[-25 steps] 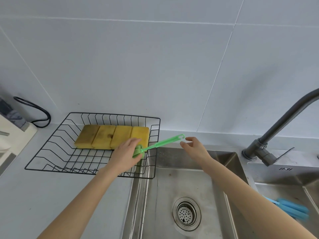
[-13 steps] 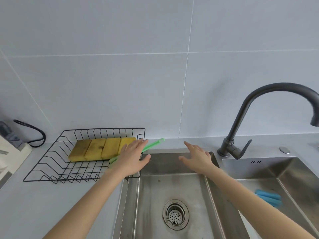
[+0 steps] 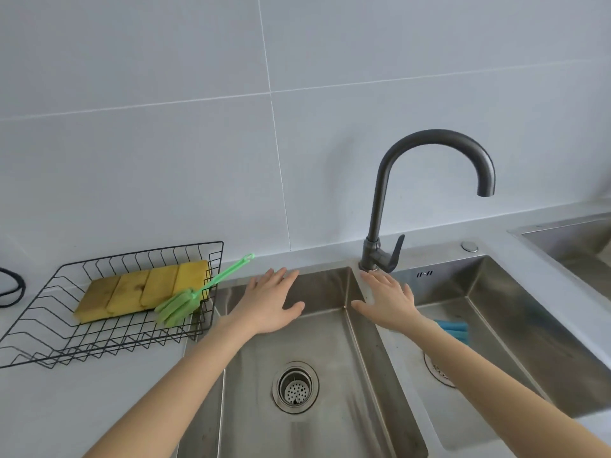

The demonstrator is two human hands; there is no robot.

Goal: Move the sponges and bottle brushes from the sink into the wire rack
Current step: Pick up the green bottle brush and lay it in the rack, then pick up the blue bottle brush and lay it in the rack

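Observation:
The black wire rack [image 3: 39, 328] stands on the counter left of the sink. Several yellow sponges [image 3: 139, 290] lie side by side in it. A green bottle brush [image 3: 185, 304] rests in the rack with its handle sticking out over the right rim. My left hand [image 3: 269, 304] hovers flat and open above the left basin [image 3: 337, 408], holding nothing. Over the divider between the basins, my right hand [image 3: 386, 300] is open and empty too. A blue bottle brush [image 3: 454, 328] lies in the right basin, partly hidden by my right forearm.
A dark curved faucet [image 3: 380, 206] rises behind the divider, just beyond my right hand. Each basin has a drain strainer [image 3: 295, 388]. A black cable [image 3: 13, 287] lies at the far left. Another steel basin [image 3: 572, 239] sits at the far right.
My left hand let go of the green brush, which now lies in the rack, and moved right over the left basin. My right hand shifted right toward the faucet. The view swung right.

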